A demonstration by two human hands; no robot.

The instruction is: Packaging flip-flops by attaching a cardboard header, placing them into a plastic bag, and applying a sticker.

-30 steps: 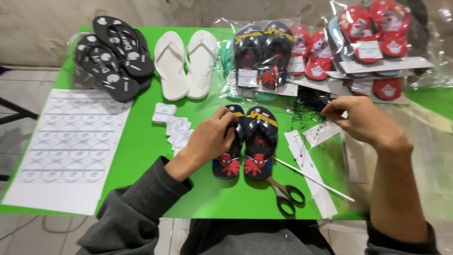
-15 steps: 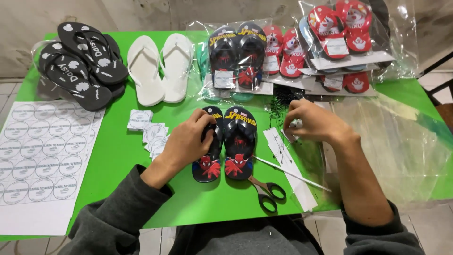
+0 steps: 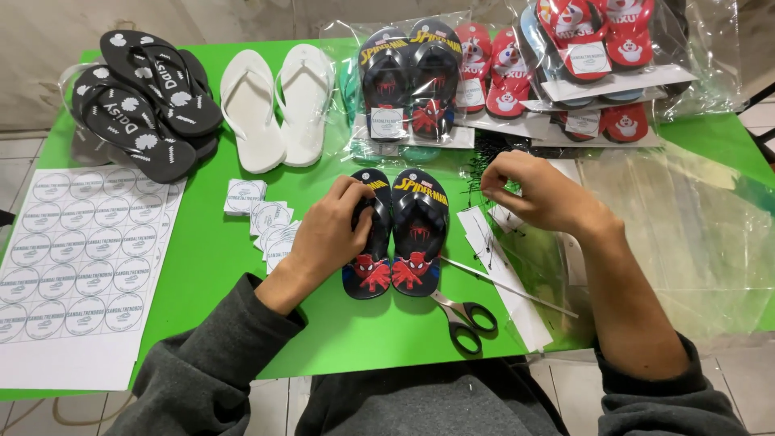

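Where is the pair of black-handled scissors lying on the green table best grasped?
By the two black handle loops, coming from above on the near side. The black-handled scissors lie flat, loops toward the person and clear of other things, while the blades run under the small flip-flops.

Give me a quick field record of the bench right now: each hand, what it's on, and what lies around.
left hand: rests on the left sandal of the small dark sandal pair, grip on its strap
right hand: raised over the paper strips, fingertips pinched; whatever it holds is too small to tell
scissors: lying just right of the pair
cut round labels: heaped left of the left hand
label sheet: at the table's left edge
table: green
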